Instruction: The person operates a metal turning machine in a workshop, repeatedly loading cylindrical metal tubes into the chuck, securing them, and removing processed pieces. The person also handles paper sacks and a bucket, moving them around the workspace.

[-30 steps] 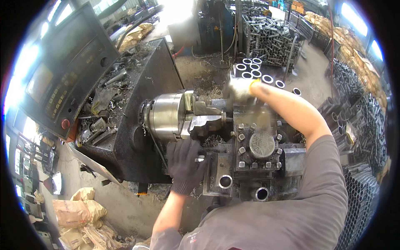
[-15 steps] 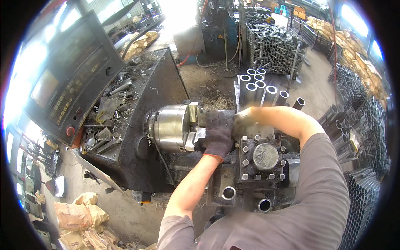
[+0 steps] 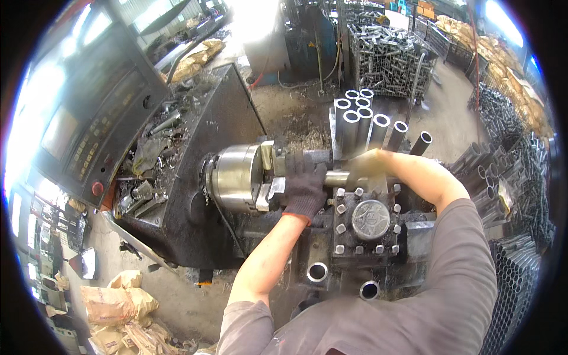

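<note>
A bright metal tube point(image 3: 337, 178) lies level in front of the lathe chuck point(image 3: 236, 178), its bare part showing between my hands. My left hand point(image 3: 305, 184), in a dark knit glove with an orange cuff, is closed around the tube's left part, close beside the chuck jaws point(image 3: 274, 190); the tube's left end is hidden behind it. Farther right, my gloved right hand point(image 3: 365, 167) wraps over the tube and is smeared by motion. Just nearer to me than the tube sits the square tool post point(image 3: 370, 220), with several bolts round its top.
Several upright tubes point(image 3: 381, 121) stand beyond my right hand. Two more tubes point(image 3: 318, 271) stand upright near my body. At left are the control panel point(image 3: 89, 130) and a chip-strewn machine top point(image 3: 157, 145). Paper sacks point(image 3: 112, 303) lie on the floor; wire bins point(image 3: 387, 59) hold metal parts.
My right hand has moved right, away from my left, and a length of tube now shows between them. My left hand stays by the chuck. The whole view has shifted slightly.
</note>
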A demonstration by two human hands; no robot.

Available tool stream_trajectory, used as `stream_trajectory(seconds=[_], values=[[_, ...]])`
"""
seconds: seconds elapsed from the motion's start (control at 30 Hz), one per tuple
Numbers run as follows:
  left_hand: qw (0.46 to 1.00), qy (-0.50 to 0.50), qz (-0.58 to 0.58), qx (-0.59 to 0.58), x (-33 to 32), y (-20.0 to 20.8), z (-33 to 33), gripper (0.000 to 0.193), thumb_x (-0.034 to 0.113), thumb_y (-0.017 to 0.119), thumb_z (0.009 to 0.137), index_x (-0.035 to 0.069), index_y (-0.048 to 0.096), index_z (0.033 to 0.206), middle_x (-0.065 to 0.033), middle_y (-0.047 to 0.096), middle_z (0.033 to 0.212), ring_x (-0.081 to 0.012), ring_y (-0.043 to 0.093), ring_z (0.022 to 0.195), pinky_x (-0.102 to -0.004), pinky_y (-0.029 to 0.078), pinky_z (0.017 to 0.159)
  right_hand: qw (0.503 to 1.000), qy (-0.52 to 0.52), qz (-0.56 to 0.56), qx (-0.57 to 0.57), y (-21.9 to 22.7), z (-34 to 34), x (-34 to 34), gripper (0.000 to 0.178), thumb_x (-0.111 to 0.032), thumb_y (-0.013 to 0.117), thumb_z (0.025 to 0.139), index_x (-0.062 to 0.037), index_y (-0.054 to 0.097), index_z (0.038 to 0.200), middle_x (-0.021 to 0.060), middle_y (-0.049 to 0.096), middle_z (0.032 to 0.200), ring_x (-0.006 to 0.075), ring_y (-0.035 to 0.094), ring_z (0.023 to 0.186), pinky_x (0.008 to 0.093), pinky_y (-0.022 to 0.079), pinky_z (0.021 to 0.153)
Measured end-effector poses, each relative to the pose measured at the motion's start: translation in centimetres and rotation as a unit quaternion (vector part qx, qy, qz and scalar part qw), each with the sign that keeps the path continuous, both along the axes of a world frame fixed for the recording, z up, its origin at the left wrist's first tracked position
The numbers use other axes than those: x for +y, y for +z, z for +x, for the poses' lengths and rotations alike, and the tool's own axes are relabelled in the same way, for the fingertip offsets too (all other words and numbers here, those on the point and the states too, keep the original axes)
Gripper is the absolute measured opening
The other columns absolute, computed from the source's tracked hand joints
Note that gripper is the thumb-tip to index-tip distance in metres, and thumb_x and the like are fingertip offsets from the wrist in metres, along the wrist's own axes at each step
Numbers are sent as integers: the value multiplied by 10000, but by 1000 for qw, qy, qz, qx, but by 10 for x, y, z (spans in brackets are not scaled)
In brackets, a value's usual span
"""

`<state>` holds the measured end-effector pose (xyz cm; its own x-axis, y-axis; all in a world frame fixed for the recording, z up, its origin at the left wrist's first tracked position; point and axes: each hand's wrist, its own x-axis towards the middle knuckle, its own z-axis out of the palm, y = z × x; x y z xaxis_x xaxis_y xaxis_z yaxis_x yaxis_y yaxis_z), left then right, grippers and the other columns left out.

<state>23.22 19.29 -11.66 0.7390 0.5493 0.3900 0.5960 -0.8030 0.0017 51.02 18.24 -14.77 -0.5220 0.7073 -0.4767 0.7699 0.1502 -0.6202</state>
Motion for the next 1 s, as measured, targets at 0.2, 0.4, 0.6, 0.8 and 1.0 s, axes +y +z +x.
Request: stream_trajectory(seconds=[0.2, 0.4, 0.6, 0.8, 1.0], values=[[997, 7, 81, 1, 9, -16, 6, 503, 362, 768, 759, 180, 709, 1224, -220, 576, 1430, -427, 475, 1404, -642, 232, 1255, 982, -189, -30, -8, -7, -2, -24, 436, -192, 807, 830, 0, 745, 1217, 230, 785, 1003, 246, 761, 873, 397, 599, 737], [998, -6, 19, 65, 16, -8, 2, 494, 354, 791, 751, 243, 721, 1228, -170, 634, 1303, -371, 514, 1336, -589, 312, 1205, 978, -198, -52, -28, 1, 5, -32, 402, -212, 756, 857, 0, 733, 1198, 57, 756, 837, 163, 667, 640, 356, 538, 540], [987, -33, 51, 150, 14, 24, -8, 606, 375, 826, 772, 224, 682, 1341, -155, 630, 1354, -350, 536, 1371, -535, 338, 1213, 982, -77, 166, -55, -36, 69, -79, 511, -191, 771, 867, -37, 663, 1343, 162, 766, 987, 330, 729, 889, 433, 577, 837], [949, -189, -90, -237, -61, 31, -140, 562, 96, 840, 784, 86, 675, 1321, -175, 693, 1282, -408, 671, 1208, -503, 514, 1097, 879, -242, 375, -170, -16, 24, -120, 503, -308, 786, 848, -73, 680, 1280, 207, 757, 1034, 406, 737, 1023, 466, 584, 904], [888, -64, -433, -139, -162, -51, -147, 532, 154, 876, 830, 63, 680, 1316, -142, 745, 1221, -279, 736, 1093, -391, 596, 935, 899, -284, 324, -81, 116, -35, -88, 401, -203, 746, 915, -51, 703, 1284, 154, 780, 1107, 267, 768, 922, 380, 617, 834]])
